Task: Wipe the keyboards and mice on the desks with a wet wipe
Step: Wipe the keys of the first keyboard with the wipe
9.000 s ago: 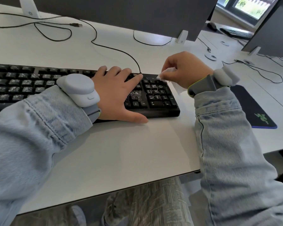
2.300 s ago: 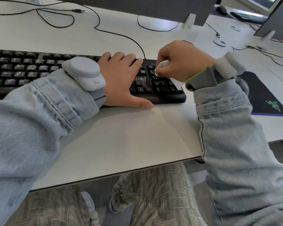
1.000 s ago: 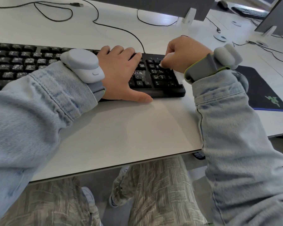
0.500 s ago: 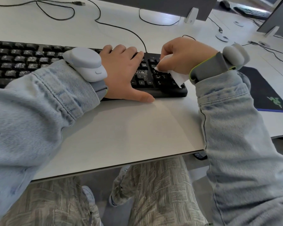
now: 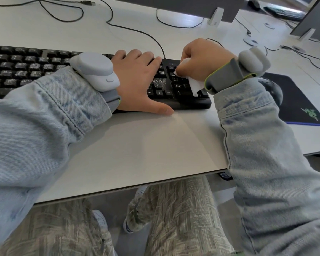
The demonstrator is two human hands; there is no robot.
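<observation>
My left hand (image 5: 137,82) lies flat on the keyboard (image 5: 26,71), fingers straight and together, thumb stretched along the near edge just beside the counter (image 5: 137,145). It covers the keys beneath it, so I cannot tell which ones it presses. My right hand (image 5: 201,58) is curled into a loose fist, clamped on the wipe (image 5: 194,84), over the number pad just right of my left fingertips. Most of the wipe is buried inside the fist; I see only a white corner at the fingertips and a flap hanging below the wrist onto the keys. Whether that flap lies flat on the keys or merely droops over them is hard to make out.

The keyboard runs off the frame to the left of my left hand, and both sleeves hide parts of it. Its cable (image 5: 137,32) leads away beyond my knuckles. To the right of my right wrist lies a dark mouse pad (image 5: 299,104), partly hidden by my sleeve, with a rounded grey shape at the cuff that I cannot identify. Far beyond my right hand, a second keyboard (image 5: 283,12) and a mouse (image 5: 253,1) sit small and blurred.
</observation>
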